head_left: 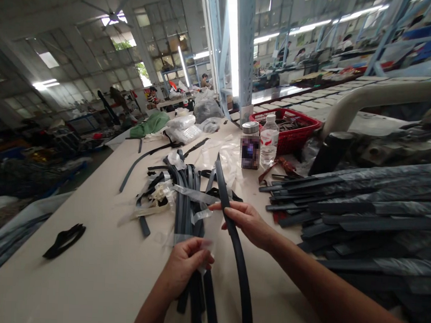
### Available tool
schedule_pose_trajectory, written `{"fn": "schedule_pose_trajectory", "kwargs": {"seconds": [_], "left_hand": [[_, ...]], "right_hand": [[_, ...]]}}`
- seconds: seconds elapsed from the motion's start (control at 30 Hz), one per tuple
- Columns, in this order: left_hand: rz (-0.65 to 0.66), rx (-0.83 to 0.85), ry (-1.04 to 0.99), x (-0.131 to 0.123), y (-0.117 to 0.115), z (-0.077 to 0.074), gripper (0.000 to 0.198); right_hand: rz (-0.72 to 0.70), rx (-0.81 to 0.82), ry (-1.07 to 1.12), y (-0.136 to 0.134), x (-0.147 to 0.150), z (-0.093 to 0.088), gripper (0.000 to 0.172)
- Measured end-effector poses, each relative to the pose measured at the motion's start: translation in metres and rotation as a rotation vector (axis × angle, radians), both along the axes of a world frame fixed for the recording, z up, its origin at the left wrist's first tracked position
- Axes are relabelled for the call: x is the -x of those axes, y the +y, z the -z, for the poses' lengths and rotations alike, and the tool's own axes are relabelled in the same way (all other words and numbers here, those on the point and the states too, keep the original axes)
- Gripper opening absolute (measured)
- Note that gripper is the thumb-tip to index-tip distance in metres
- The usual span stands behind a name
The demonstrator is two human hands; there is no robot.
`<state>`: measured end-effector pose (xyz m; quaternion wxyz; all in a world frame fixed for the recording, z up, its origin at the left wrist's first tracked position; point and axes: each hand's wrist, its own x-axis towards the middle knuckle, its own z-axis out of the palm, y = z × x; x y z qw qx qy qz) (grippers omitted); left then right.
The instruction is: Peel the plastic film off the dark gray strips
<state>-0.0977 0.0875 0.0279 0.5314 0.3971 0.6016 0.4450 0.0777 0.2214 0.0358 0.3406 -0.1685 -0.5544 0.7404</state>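
A long dark strip (239, 264) curves from the table's middle toward the near edge, and my right hand (246, 223) pinches it near its upper part. My left hand (188, 262), to the left and lower, has its fingers closed on a piece of clear plastic film (177, 238). Beneath and beyond my left hand lies a bundle of dark strips (184, 205), with clear film across it. Scraps of whitish film and short black pieces lie around the bundle's left side.
A silver-lidded jar (250, 146), a clear bottle (269, 140) and a red basket (296, 139) stand beyond my hands. Plastic-wrapped dark strips (374, 223) are piled on the right. A black loop (65, 240) lies at left on the pale table (97, 271).
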Motion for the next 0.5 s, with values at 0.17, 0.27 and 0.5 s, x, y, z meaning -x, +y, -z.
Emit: {"fn": "schedule_pose_trajectory", "kwargs": {"seconds": [0.17, 0.27, 0.5], "left_hand": [[0.101, -0.002, 0.062, 0.001, 0.001, 0.001, 0.042], [0.113, -0.014, 0.054, 0.002, 0.000, 0.002, 0.042], [0.097, 0.028, -0.024, 0.008, -0.009, -0.002, 0.037]], "right_hand": [[0.010, -0.015, 0.001, -0.001, -0.001, -0.003, 0.042], [0.036, 0.001, 0.016, 0.000, -0.002, -0.002, 0.043], [0.139, 0.101, 0.057, 0.011, -0.004, -0.001, 0.043]]}}
